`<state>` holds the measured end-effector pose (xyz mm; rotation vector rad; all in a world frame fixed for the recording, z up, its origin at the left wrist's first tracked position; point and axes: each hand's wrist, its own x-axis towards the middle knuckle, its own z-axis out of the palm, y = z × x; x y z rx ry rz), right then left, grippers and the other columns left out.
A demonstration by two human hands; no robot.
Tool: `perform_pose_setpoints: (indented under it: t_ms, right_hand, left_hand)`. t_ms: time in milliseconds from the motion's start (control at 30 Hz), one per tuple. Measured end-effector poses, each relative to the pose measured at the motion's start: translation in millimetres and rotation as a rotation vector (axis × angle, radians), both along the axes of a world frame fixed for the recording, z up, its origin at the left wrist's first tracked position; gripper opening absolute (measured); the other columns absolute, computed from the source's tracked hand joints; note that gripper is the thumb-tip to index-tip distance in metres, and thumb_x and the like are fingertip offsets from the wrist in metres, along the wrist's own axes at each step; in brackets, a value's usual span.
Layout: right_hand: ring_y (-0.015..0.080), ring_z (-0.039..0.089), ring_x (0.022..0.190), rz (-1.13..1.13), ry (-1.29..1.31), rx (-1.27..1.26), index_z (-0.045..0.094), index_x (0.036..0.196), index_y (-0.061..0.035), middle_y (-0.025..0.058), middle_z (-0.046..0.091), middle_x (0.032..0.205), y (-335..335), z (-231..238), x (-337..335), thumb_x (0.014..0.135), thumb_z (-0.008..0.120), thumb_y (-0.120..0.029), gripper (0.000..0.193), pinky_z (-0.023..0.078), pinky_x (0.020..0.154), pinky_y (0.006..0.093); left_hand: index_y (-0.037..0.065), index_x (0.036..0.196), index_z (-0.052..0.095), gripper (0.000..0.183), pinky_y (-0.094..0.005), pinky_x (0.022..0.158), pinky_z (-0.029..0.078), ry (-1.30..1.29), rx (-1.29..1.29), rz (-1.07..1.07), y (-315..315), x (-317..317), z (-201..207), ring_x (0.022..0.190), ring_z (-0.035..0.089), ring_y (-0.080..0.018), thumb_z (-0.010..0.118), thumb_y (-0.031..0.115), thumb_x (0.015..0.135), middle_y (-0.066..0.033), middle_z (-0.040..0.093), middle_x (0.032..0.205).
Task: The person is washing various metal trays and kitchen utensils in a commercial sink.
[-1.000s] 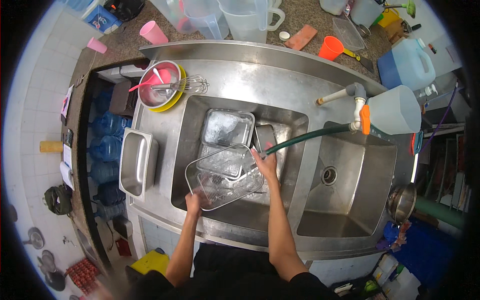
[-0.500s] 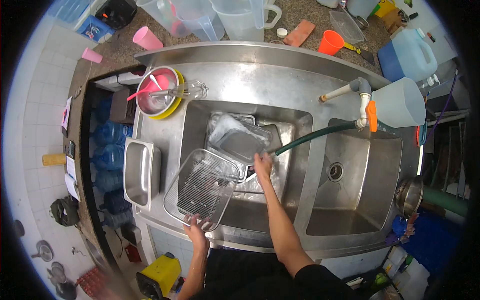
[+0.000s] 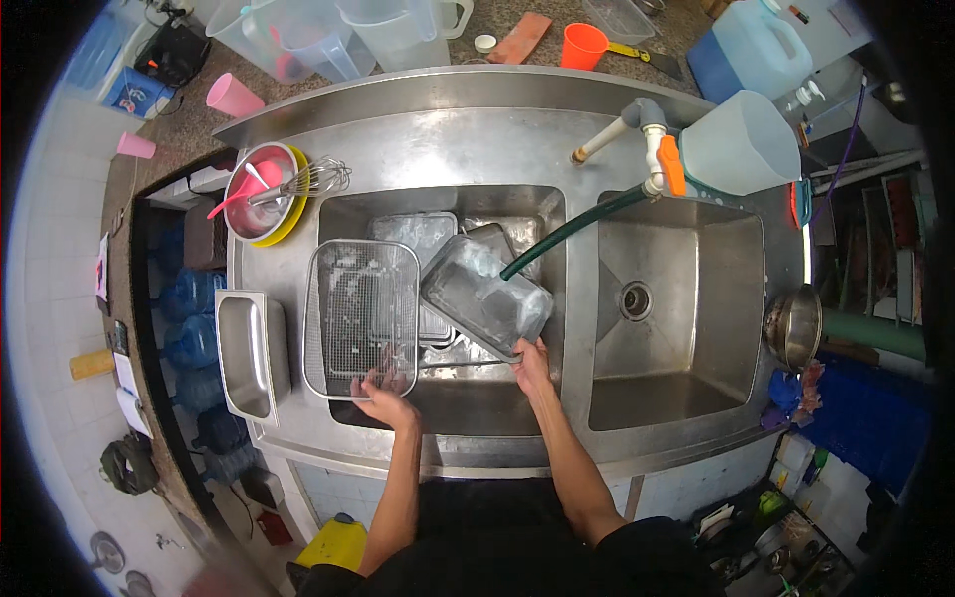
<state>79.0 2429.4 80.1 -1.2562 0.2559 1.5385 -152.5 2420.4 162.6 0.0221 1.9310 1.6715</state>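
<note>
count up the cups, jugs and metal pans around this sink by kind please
Pink cups: 2
Orange cups: 1
Clear measuring jugs: 3
Steel pans on the drainboard: 1
Total: 7

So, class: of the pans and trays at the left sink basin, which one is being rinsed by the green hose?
The tilted clear tray in the right hand; the hose ends there.

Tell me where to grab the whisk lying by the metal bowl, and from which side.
Grip the whisk by its handle, which lies across the metal bowl with the wire head pointing right onto the steel counter. Come from above at the bowl side; the slim handle suits a closing hand, and the wire loops would likely flex.
</note>
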Motion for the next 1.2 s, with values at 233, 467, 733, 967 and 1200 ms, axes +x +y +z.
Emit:
perform_pose_setpoints:
  t_ms: [233, 467, 733, 967, 1200]
  right_hand:
    - [0.0212, 0.059, 0.084, -0.056, 0.172, -0.008, 0.056, 0.09, -0.0071, 0.0048, 0.059, 0.089, -3.9, -16.2, -5.9, 0.064, 0.053, 0.004, 0.028, 0.051, 0.073, 0.0339]
    - [0.0224, 0.057, 0.075, -0.038, 0.284, -0.177, 0.051, 0.063, -0.008, 0.0092, 0.058, 0.079, -10.0, -47.1, -6.2, 0.066, 0.054, -0.004, 0.006, 0.05, 0.069, 0.0363]
    - [0.0286, 0.062, 0.075, 0.47, 0.348, 0.069, 0.059, 0.077, 0.0045, 0.0143, 0.06, 0.078, 39.5, -0.2, -19.7, 0.059, 0.055, 0.005, 0.018, 0.053, 0.068, 0.0398]
    - [0.0218, 0.059, 0.079, 0.675, -0.092, 0.131, 0.056, 0.108, 0.0032, 0.01, 0.06, 0.088, 69.0, -38.4, -0.2, 0.06, 0.056, 0.005, 0.048, 0.049, 0.066, 0.0337]
    - [0.0305, 0.064, 0.083, 1.044, -0.61, 0.184, 0.051, 0.115, 0.0011, 0.0199, 0.064, 0.086, 93.4, -16.6, 4.6, 0.068, 0.055, -0.008, 0.048, 0.05, 0.071, 0.0372]
  left_hand:
    - [0.006, 0.132, 0.031, 0.038, -0.0467, 0.067, 0.059, -0.045, -0.058, 0.106, 8.5, 2.9, 7.7, 0.101, 0.059, -0.0374, 0.041, 0.021, 0.098, -0.02, 0.044, 0.128]
    - [0.006, 0.133, 0.027, 0.042, -0.0476, 0.064, 0.057, -0.072, -0.103, 0.067, 11.0, 20.7, 10.0, 0.091, 0.06, -0.0334, 0.043, 0.019, 0.097, -0.0211, 0.042, 0.131]
    - [-0.002, 0.141, 0.032, 0.074, -0.0413, 0.081, 0.055, -0.367, -0.338, -0.398, 60.6, -62.2, -58.2, 0.107, 0.059, -0.0296, 0.067, 0.037, 0.088, -0.0217, 0.052, 0.125]
    - [0.004, 0.142, 0.039, 0.063, -0.0391, 0.107, 0.034, -0.545, 0.006, -0.912, 83.2, -10.0, 48.5, 0.128, 0.045, -0.0243, 0.045, 0.048, 0.098, -0.0105, 0.048, 0.138]
    - [0.0, 0.138, 0.041, 0.053, -0.0341, 0.1, 0.039, -0.042, -0.082, -0.9, 71.5, 1.5, 51.8, 0.115, 0.052, -0.023, 0.061, 0.02, 0.093, -0.0133, 0.055, 0.128]
